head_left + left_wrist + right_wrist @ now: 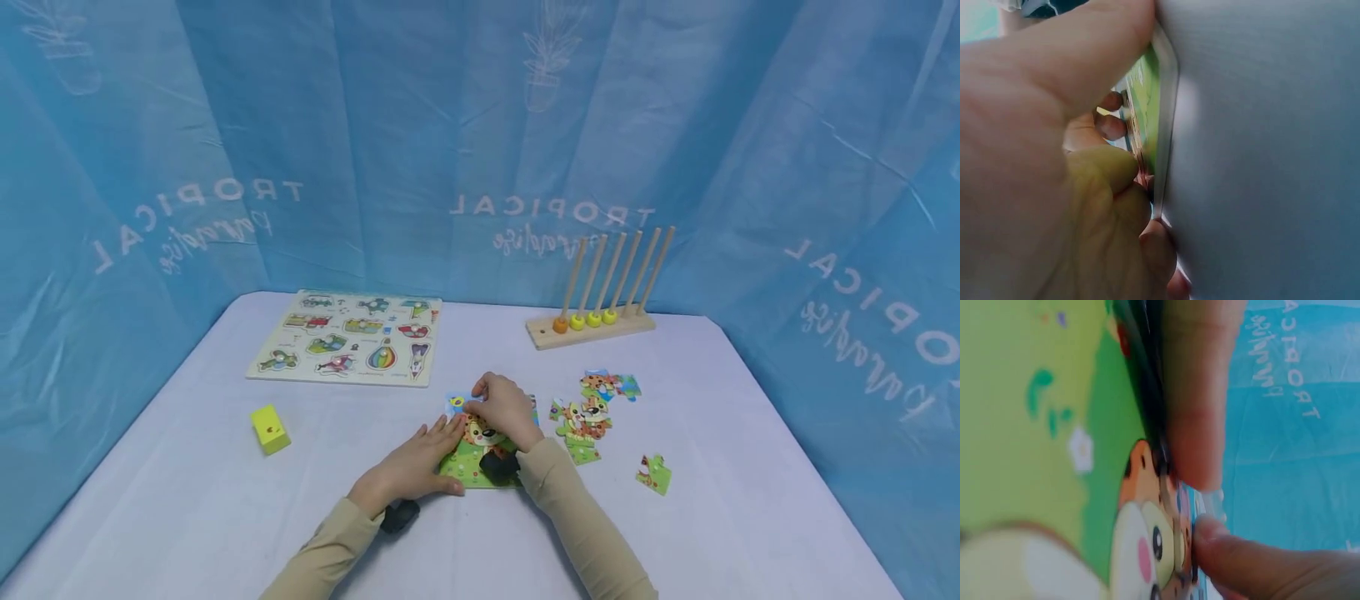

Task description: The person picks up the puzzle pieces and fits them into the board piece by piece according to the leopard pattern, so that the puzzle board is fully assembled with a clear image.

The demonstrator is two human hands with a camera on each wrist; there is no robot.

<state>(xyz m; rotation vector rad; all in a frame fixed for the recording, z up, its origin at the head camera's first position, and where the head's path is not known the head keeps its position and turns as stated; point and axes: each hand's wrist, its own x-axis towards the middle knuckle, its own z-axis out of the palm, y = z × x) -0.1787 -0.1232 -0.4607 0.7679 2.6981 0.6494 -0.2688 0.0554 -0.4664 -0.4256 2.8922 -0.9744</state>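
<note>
Right hand (510,410), nearly closed, seems to pinch puzzle piece (455,401) near far edge of jigsaw (467,477); left hand (408,468) rests flat alongside. Apparently seating piece; next likely needs pressing flush.

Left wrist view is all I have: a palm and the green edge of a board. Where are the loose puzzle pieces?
Observer: In the head view, a cluster of puzzle pieces lies to the right of the board.
Operator: And what picture shows?
Observer: The right wrist view shows an orange animal face with a pink cheek.
Operator: Anything out to the left?
Observer: A yellow block, apart from the left hand.
</note>
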